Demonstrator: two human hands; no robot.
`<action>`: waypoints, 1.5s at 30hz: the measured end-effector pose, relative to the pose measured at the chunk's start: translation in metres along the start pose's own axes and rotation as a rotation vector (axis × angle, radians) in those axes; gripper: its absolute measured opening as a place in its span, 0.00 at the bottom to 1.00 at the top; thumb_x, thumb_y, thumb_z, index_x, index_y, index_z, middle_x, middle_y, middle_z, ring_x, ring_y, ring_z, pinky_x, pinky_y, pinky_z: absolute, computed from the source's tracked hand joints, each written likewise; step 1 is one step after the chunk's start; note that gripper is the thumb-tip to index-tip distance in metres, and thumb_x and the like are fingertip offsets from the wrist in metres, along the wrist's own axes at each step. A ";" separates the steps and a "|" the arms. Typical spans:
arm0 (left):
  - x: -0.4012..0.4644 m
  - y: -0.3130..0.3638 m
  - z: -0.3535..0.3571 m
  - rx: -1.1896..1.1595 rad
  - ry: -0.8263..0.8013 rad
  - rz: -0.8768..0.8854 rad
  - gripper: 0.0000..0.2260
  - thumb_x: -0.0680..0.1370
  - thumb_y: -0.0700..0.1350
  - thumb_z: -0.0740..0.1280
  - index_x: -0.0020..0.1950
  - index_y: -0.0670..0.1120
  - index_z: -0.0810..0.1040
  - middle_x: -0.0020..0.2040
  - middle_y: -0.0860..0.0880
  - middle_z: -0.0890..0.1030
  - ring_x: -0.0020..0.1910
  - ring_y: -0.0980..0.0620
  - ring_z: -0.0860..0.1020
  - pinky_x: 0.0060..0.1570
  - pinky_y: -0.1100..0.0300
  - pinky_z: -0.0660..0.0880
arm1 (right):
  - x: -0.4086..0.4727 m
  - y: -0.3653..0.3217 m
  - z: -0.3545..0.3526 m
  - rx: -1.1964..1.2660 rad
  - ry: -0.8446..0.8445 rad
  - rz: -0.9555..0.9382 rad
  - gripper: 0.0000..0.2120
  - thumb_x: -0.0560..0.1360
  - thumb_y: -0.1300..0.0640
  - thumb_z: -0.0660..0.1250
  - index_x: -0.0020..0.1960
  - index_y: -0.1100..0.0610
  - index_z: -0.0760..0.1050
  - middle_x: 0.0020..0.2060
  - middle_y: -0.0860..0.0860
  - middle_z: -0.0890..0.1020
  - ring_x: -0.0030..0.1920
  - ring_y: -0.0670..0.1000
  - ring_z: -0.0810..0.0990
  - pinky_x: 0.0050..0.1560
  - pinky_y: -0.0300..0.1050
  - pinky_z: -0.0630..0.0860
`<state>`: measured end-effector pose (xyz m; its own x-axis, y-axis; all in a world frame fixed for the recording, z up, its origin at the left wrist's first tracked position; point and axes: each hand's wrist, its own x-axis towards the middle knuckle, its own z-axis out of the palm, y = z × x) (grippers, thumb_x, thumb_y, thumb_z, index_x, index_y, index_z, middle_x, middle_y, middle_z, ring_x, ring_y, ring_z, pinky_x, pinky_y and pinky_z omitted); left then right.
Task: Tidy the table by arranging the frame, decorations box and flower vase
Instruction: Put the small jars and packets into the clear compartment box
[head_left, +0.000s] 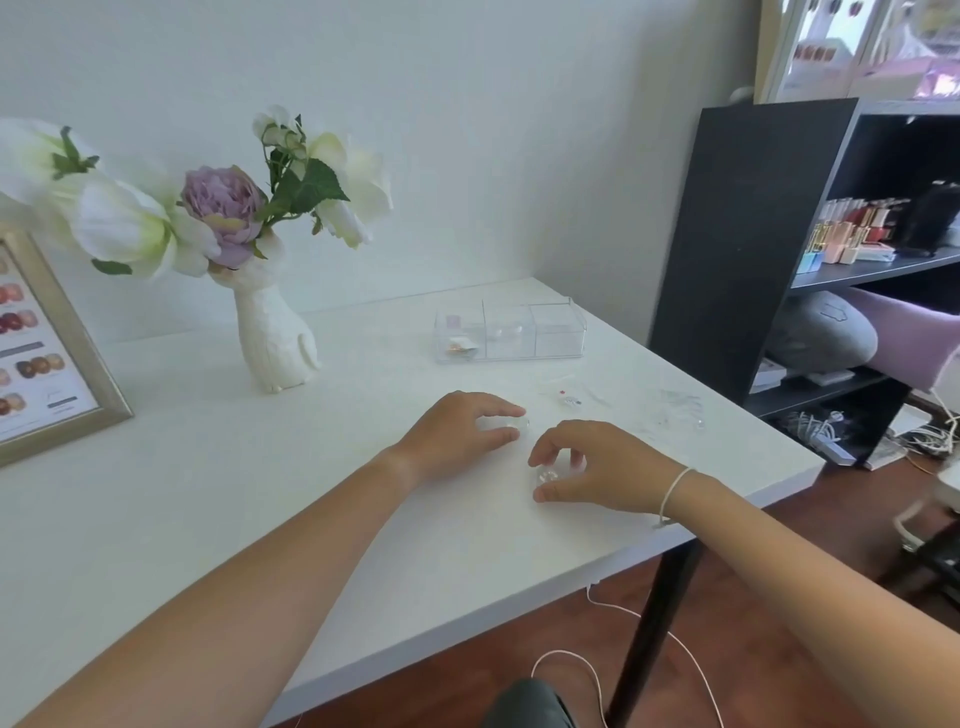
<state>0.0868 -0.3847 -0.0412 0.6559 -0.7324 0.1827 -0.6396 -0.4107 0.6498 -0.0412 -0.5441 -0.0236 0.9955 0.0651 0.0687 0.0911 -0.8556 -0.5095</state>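
A gold-edged picture frame leans at the table's far left. Beside it stands a white vase with white and purple flowers. A clear decorations box with three compartments sits toward the back right, holding a few small items. My left hand rests on the table with its fingers closed on a small clear jar. My right hand, just to the right, curls around another small clear piece lying on the table. Small clear decorations lie scattered near the right edge.
The white table ends at a front edge and a right corner. A black shelf unit with bottles and cushions stands right of it. Cables lie on the wooden floor below.
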 end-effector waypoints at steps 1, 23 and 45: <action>-0.001 0.001 0.001 0.011 -0.001 0.002 0.12 0.74 0.50 0.68 0.57 0.52 0.80 0.60 0.55 0.79 0.60 0.59 0.75 0.62 0.64 0.67 | 0.000 0.000 0.000 -0.004 0.000 -0.002 0.10 0.67 0.44 0.71 0.46 0.41 0.74 0.45 0.40 0.76 0.40 0.41 0.72 0.44 0.34 0.68; 0.037 0.000 -0.036 0.001 0.235 0.003 0.03 0.72 0.49 0.70 0.43 0.57 0.78 0.48 0.57 0.80 0.46 0.58 0.74 0.40 0.80 0.65 | 0.098 0.031 -0.071 0.206 0.351 0.020 0.04 0.71 0.57 0.68 0.45 0.50 0.77 0.42 0.41 0.76 0.30 0.41 0.70 0.30 0.23 0.66; 0.177 -0.023 -0.066 0.262 -0.020 -0.113 0.04 0.73 0.46 0.67 0.47 0.50 0.79 0.50 0.51 0.80 0.54 0.52 0.77 0.55 0.59 0.73 | 0.203 0.082 -0.084 0.209 0.412 0.027 0.05 0.72 0.58 0.66 0.47 0.53 0.78 0.45 0.46 0.78 0.35 0.37 0.71 0.34 0.21 0.66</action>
<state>0.2437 -0.4689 0.0252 0.7226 -0.6834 0.1040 -0.6464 -0.6148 0.4518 0.1661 -0.6445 0.0205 0.9084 -0.2012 0.3665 0.1108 -0.7294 -0.6750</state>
